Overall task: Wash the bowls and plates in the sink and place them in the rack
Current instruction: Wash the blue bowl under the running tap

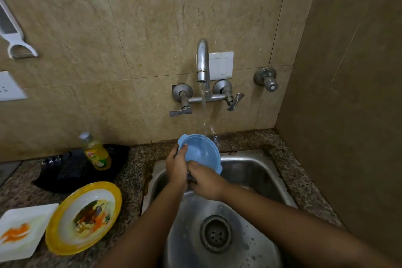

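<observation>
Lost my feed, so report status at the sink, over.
Left hand and right hand both grip the blue bowl. Bowl tilted under running tap water, over the sink. Nothing blocking; yellow plate and white plate wait dirty on counter.

A blue bowl was held under the running tap, over the sink.
The left hand and right hand gripped its rim; 2 soiled dishes, a yellow-rimmed plate and a white square plate, lay on the counter to the left.
</observation>
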